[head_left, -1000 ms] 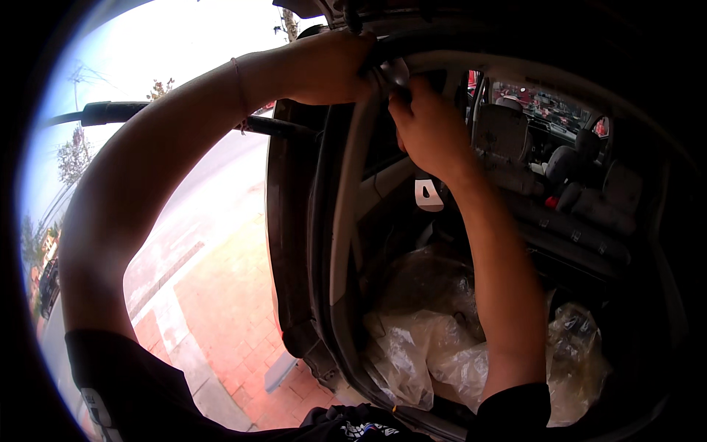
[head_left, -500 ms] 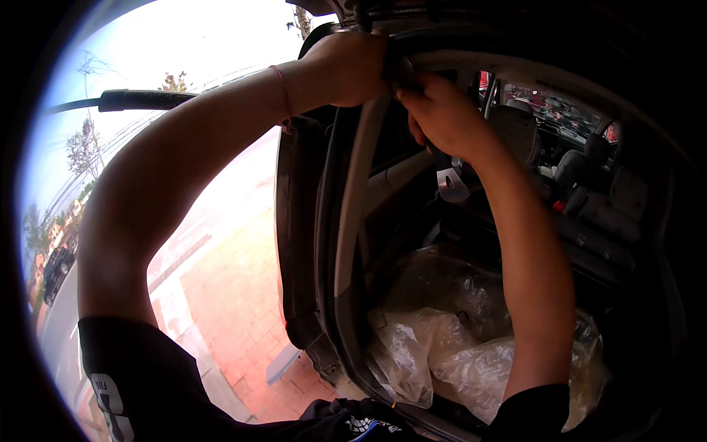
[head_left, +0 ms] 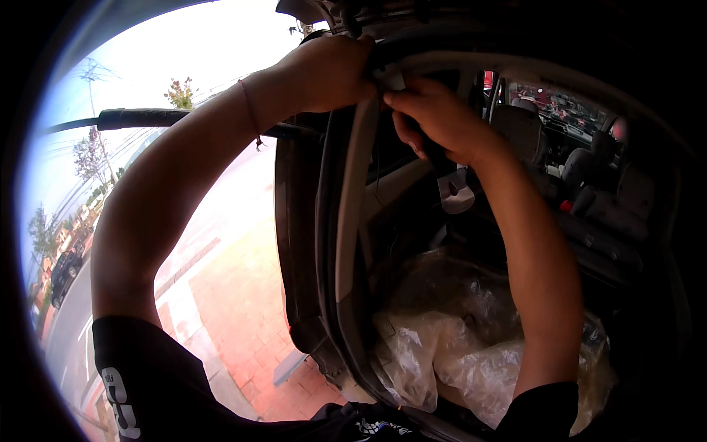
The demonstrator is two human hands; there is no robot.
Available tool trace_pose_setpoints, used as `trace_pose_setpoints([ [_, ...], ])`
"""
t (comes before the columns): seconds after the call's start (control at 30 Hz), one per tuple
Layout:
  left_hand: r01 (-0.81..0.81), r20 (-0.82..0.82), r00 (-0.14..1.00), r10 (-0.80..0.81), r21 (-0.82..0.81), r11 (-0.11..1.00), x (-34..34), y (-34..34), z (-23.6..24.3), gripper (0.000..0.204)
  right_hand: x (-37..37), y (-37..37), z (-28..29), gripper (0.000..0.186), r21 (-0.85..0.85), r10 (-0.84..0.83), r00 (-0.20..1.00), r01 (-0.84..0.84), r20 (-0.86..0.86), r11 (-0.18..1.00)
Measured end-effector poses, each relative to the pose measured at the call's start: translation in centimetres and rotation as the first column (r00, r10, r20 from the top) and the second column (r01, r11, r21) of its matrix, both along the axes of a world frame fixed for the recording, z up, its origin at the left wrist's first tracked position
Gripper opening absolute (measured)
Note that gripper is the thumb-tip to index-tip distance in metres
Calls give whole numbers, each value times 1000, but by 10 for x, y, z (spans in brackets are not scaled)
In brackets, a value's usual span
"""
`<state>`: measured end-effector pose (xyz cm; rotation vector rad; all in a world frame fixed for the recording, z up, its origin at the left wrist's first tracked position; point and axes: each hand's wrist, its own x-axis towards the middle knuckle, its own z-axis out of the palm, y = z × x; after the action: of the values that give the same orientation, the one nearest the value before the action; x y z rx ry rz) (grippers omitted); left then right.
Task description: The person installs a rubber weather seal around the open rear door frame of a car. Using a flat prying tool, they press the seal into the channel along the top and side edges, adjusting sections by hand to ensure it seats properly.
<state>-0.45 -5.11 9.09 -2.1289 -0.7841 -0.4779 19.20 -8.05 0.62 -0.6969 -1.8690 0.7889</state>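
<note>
At the upper corner of the car's rear opening, my left hand (head_left: 335,72) is closed against the dark edge, its fingertips mostly hidden. My right hand (head_left: 442,121) is wrapped around a dark-handled tool with a flat metal end (head_left: 456,193) below the fist. A pale metal part (head_left: 391,76) shows above that fist, close to my left hand; whether it belongs to the same tool I cannot tell. Beside my hands the beige pillar trim (head_left: 352,206) runs down the opening, with a black seal (head_left: 328,221) along it.
Clear plastic sheeting (head_left: 471,361) lies crumpled in the cargo area. Seats (head_left: 589,166) stand farther inside. A dark strut (head_left: 147,118) reaches across at left. Outside are reddish paving (head_left: 236,317) and a parked dark vehicle (head_left: 66,272).
My left hand has shifted slightly left. The metal end under my right hand sits a little lower, and the pale metal part between my hands is more visible.
</note>
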Motion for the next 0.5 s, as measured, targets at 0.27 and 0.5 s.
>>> trace_pose_setpoints([
  [0.27,-91,-68,992,103,165,982,12,-2,-10,39,8,-1,-4,33,145,-188,974,170,124,975],
  [0.5,211,-69,974,-215,-61,976,-16,3,12,37,-17,9,-52,24,296,-182,906,306,-383,905],
])
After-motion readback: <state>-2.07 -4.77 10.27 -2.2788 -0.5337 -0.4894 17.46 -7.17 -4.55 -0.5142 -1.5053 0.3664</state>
